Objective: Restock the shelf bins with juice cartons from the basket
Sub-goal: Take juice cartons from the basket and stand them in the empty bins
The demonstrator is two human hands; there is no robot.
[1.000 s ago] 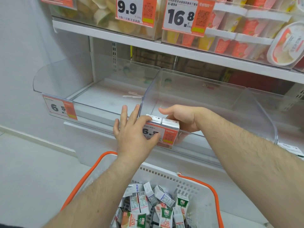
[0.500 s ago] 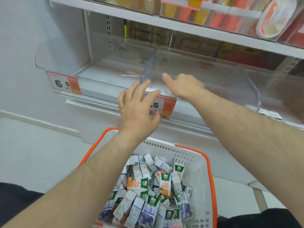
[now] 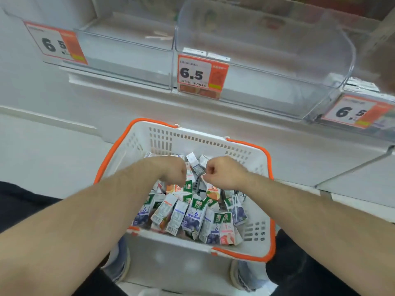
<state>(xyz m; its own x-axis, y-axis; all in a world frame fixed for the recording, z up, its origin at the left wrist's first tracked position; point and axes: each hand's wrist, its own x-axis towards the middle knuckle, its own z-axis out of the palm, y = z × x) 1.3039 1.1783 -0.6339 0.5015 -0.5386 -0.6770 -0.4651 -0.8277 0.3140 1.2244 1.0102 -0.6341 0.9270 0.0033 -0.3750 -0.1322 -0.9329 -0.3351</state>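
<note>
A white basket with an orange rim [image 3: 171,142] stands on the floor below me, heaped with several small juice cartons [image 3: 192,212] in purple, green and orange prints. My left hand [image 3: 173,171] hangs knuckles-up over the pile's far side, its fingers pointing down among the cartons and hidden. My right hand [image 3: 222,174] is curled beside it, thumb and forefinger pinching the edge of a white carton [image 3: 197,166]. Above, the clear left shelf bin [image 3: 128,39] and the clear middle shelf bin [image 3: 267,67] hold no cartons.
Orange price tags reading 6.5 hang on the left bin [image 3: 55,43], the middle bin [image 3: 202,74] and a third bin at the right [image 3: 352,112]. A white shelf ledge [image 3: 128,97] juts out under the bins. My shoes [image 3: 119,261] flank the basket.
Both hands have left the middle bin's front edge and dropped into the basket. The view has tilted down, so the upper shelves are out of sight.
</note>
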